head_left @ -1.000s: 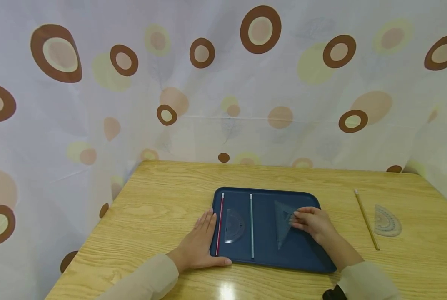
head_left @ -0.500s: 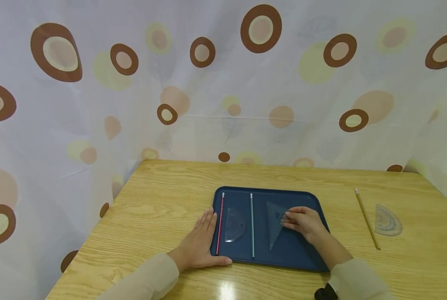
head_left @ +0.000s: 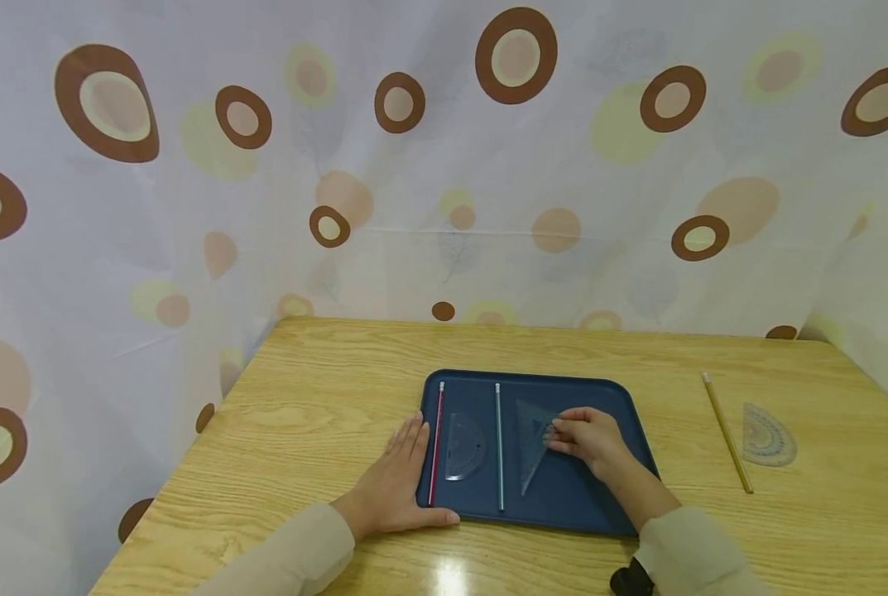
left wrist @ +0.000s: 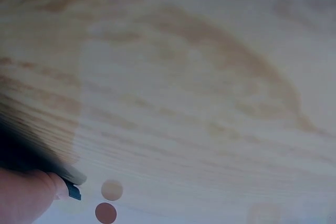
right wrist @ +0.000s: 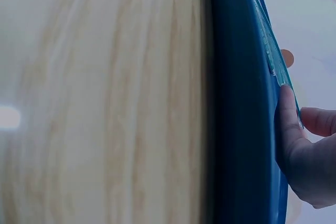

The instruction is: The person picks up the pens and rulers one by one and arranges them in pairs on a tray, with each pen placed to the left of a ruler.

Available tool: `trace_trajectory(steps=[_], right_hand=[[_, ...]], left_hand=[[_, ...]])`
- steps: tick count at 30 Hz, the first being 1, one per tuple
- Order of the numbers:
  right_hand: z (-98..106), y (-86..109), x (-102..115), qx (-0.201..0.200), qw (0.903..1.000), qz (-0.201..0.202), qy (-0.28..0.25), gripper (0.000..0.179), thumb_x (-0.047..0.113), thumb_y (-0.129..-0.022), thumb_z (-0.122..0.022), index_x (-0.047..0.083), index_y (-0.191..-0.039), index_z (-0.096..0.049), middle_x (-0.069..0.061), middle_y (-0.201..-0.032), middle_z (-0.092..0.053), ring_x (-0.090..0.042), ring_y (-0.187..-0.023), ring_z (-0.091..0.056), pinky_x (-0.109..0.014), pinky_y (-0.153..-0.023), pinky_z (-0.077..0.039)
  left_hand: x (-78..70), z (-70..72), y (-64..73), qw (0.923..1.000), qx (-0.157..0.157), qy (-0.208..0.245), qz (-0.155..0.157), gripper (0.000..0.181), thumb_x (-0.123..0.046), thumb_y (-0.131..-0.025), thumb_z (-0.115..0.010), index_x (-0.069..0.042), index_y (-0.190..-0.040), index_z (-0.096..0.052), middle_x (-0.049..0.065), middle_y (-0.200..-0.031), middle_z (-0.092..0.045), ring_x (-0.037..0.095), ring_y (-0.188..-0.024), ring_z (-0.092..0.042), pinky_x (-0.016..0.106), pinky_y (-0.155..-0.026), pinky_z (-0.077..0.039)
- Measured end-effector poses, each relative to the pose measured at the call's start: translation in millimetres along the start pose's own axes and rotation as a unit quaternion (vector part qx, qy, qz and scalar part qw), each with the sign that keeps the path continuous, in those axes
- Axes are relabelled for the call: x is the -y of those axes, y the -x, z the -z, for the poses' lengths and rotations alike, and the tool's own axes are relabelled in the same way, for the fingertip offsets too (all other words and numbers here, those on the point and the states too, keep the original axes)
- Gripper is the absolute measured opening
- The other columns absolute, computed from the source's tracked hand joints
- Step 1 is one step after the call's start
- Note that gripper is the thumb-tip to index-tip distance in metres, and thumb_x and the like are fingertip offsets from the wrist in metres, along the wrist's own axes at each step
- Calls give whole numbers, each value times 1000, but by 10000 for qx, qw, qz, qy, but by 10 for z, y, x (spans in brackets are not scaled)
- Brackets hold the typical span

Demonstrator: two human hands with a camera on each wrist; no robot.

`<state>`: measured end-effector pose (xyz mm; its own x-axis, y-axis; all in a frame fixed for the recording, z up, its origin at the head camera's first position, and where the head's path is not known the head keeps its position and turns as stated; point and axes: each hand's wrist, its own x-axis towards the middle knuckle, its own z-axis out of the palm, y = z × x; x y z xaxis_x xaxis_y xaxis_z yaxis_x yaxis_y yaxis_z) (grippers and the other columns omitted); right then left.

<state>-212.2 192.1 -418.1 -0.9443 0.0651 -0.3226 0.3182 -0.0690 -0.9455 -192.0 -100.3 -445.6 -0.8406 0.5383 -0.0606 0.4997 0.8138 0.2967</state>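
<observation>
My right hand [head_left: 588,440] pinches a clear set square [head_left: 530,439] by its right side, over the right part of a dark blue tray [head_left: 585,511]. In the right wrist view, thumb and finger of this hand [right wrist: 310,150] meet at the greenish set square [right wrist: 278,66]. My left hand [head_left: 395,484] rests against the tray's left edge, fingers straight and thumb along the front corner. Inside the tray lie a red pencil [head_left: 436,447], a clear protractor [head_left: 464,447] and a green pencil [head_left: 499,447], side by side. The set square is just right of the green pencil.
On the wooden table [head_left: 324,372], right of the tray, lie a yellow pencil [head_left: 727,432] and a second clear protractor [head_left: 768,436]. A patterned curtain [head_left: 444,165] stands behind the table and along its sides.
My right hand has moved left with the set square, bringing it closer to the green pencil. The left hand has stayed at the tray's edge.
</observation>
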Motion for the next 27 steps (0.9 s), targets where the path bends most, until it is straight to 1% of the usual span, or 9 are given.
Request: trace_trajectory(steps=[7,17,23,27], right_hand=[[-57,-3,9,-151,9999,-47,51,22,-5,-91,-50,-11,-111,-43,-1,-75,-57,-8,-64,-59,-22,-62,-56],[-83,-20,11,-213,9996,-104,164,23,-5,-91,-50,-12,-111,-43,-1,-76,-57,-9,-63,-58,-22,-61,-56],[-85,-40,24,-286,9988,-80,382,21,-5,-90,-51,-12,-109,-44,-3,-76,-59,-8,-62,-60,-23,-60,-56],[-97,-41,47,-365,9976,-82,584,19,-5,-90,-52,-12,-107,-46,-3,-73,-60,-7,-59,-61,-23,-58,-56]], left_hand=[[9,-5,0,10000,-16,-26,-8,120,-79,-70,-50,-1,-149,-4,15,-157,0,28,-145,-2,43,-117,-15],[9,-5,1,10000,-40,-67,-55,120,-80,-70,-49,-1,-149,-4,15,-157,0,28,-145,-2,42,-117,-15],[10,-6,2,10000,-12,-53,-33,120,-80,-70,-49,-1,-149,-4,15,-157,0,28,-145,-1,42,-117,-15],[13,-7,-1,10000,-10,-62,-14,120,-80,-70,-49,-1,-149,-4,15,-157,1,28,-145,-1,42,-118,-15]])
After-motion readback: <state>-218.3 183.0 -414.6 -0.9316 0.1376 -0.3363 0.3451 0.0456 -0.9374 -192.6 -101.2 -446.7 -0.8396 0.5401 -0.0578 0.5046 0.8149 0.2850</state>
